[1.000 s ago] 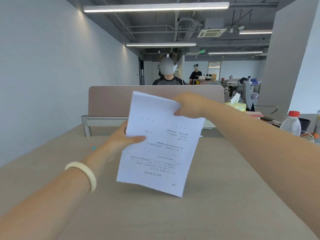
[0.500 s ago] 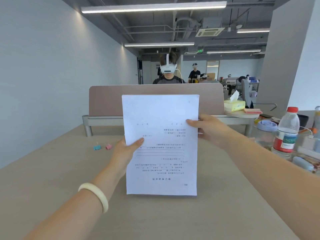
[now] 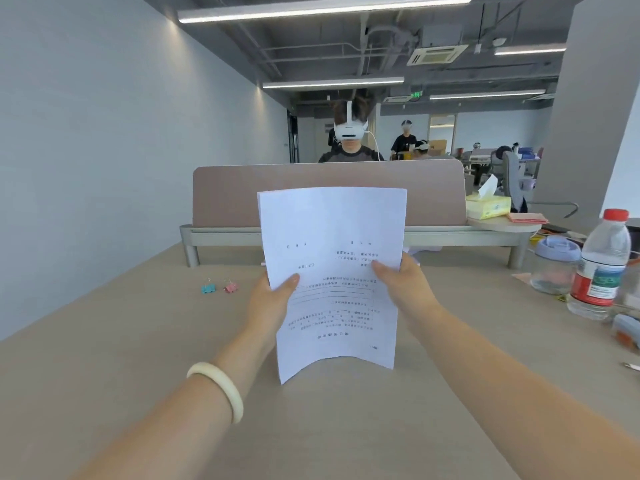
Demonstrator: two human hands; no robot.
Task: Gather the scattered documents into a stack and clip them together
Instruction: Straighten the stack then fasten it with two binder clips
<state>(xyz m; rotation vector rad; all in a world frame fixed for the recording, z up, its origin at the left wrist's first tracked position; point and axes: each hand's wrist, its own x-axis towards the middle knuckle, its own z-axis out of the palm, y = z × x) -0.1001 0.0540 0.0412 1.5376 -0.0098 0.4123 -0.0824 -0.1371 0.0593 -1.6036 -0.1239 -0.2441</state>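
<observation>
Hands (image 3: 268, 299) gripping upright documents (image 3: 332, 271)

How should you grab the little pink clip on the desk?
Pinch the pink clip by its two wire handles, coming from above. The handles stick up from the coloured body, and squeezing them probably opens it. The blue clip sits close on its left.

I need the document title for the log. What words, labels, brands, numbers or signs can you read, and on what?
Nothing can be quoted with confidence.
Documents, held upright in both hands: printed lines, upside down to the camera, too small and blurred.
Water bottle label: red and white, print blurred.
Tissue box: pattern only, no readable brand.
Green ceiling sign: lit, too small to read.
</observation>
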